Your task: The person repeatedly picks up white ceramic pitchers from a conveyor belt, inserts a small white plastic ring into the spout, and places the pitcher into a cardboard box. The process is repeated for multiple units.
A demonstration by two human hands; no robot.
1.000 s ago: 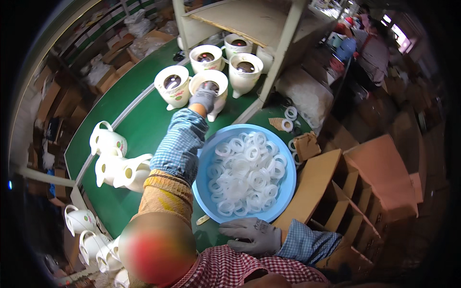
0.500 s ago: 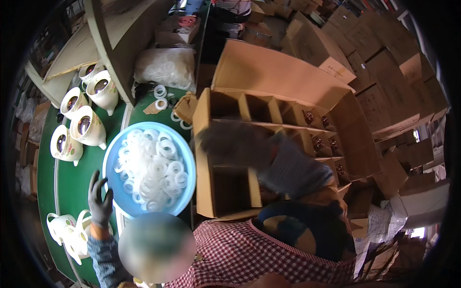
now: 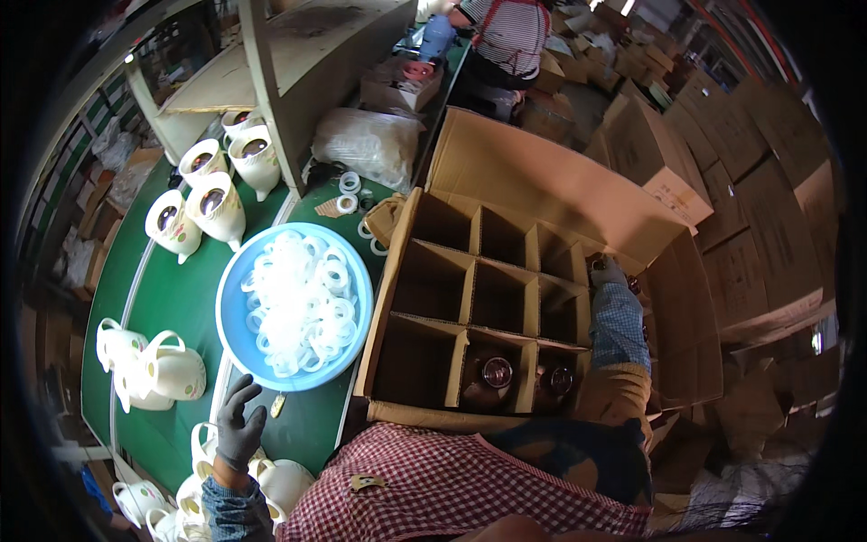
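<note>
My left hand (image 3: 239, 426), in a grey glove, holds nothing. Its fingers are spread above the green bench, close to the near rim of a light blue basin (image 3: 359, 348). White translucent rings (image 3: 298, 303) are heaped in that basin. My right hand (image 3: 609, 271) reaches into the right part of a divided cardboard carton (image 3: 386, 316). Its fingers bend around the top of a brown glass flask (image 3: 598, 263), with the fingertips partly hidden. Two more glass flasks, one (image 3: 497, 372) beside the other (image 3: 560, 380), stand in the carton's near compartments; another flask (image 3: 633, 285) shows past my sleeve.
White jugs (image 3: 217, 210) with dark round openings stand at the bench's far left. More handled jugs (image 3: 176, 372) sit at the near left. A plastic-wrapped bundle (image 3: 366, 144) lies behind the basin. Stacked cartons (image 3: 768, 217) rise at the right; a person (image 3: 510, 36) stands at the far end.
My right hand has moved right and away from me, from above the carton's left compartments to a flask. My left hand stays open. The whole view has shifted, showing more near jugs.
</note>
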